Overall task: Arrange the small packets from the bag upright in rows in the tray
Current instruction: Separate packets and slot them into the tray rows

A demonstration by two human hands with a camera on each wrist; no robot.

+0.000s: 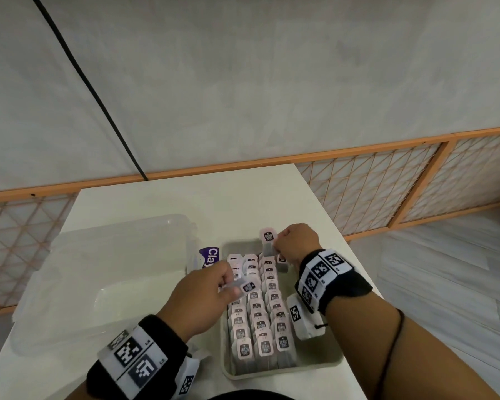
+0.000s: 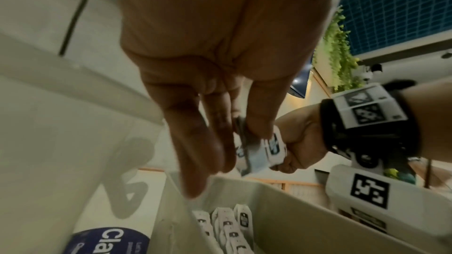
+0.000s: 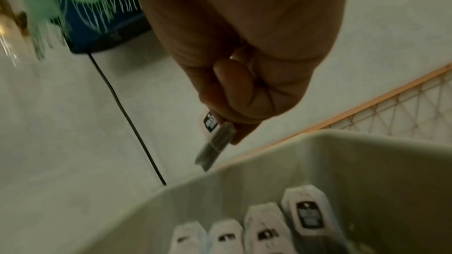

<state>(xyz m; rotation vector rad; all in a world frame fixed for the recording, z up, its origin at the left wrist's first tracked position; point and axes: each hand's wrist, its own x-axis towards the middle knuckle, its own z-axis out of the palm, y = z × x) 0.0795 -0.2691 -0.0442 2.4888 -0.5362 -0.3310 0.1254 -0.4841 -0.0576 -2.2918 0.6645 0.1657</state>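
Note:
A beige tray [image 1: 272, 375] on the white table holds three rows of small pink-white packets [image 1: 257, 321] standing upright. My left hand [image 1: 231, 284] hovers over the tray's left row and pinches one packet [image 1: 244, 285], lying flat between thumb and fingers. The same packet [image 2: 247, 151] shows in the left wrist view above the tray wall [image 2: 281, 210]. My right hand [image 1: 277, 246] is at the tray's far end and grips another packet [image 1: 267, 241] upright, its label facing me. In the right wrist view that packet [image 3: 215, 142] hangs from curled fingers above the tray wall [image 3: 269, 181].
A clear plastic bag [image 1: 98, 269] with a purple label [image 1: 210, 256] lies left of the tray. The table's [image 1: 185, 197] far edge meets an orange lattice fence [image 1: 373, 197]. A black cable [image 1: 84, 82] runs down the wall.

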